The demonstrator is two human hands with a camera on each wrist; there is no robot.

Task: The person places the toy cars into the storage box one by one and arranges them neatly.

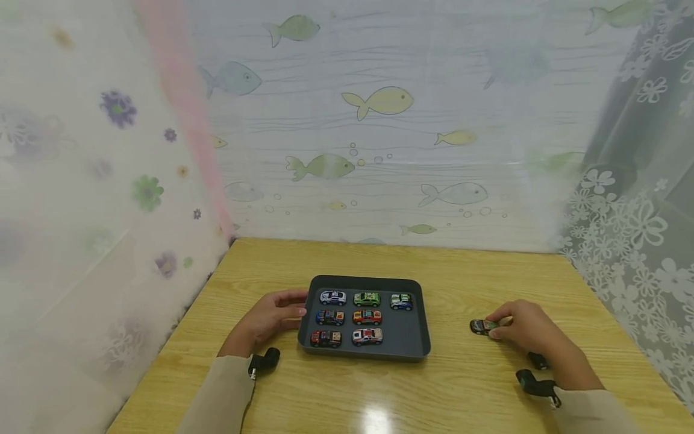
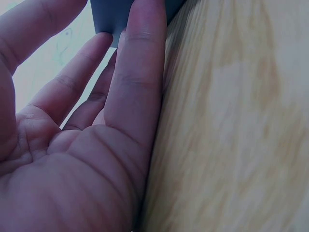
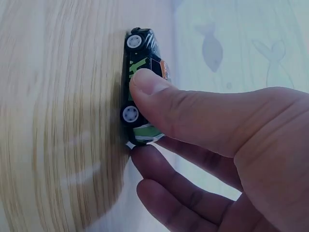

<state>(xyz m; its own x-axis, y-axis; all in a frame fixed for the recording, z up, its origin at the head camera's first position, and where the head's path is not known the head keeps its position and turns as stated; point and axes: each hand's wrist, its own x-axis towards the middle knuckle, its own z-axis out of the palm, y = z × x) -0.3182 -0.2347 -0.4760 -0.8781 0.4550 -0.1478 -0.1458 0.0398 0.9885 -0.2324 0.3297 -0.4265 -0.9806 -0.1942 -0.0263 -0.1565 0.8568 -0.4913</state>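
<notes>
A dark grey tray [image 1: 403, 343] lies on the table, holding several toy cars in rows. Among them are a green car [image 1: 367, 299], a red and yellow car [image 1: 367, 316] and, at the upper right, a white, green and blue car [image 1: 401, 302]. My left hand [image 1: 269, 318] rests at the tray's left side; in the left wrist view its fairly straight fingers [image 2: 137, 72] touch the tray wall [image 2: 110, 17]. Right of the tray, my right hand [image 1: 523, 325] pinches a black and green toy car [image 3: 137, 89] between thumb and fingers, close to the tabletop.
The wooden table [image 1: 461, 386] meets a fish-print curtain [image 1: 374, 181] at the back. Flowered sheets hang on both sides. A small dark object [image 1: 538, 360], partly hidden, is beside my right wrist. Each wrist wears a black camera.
</notes>
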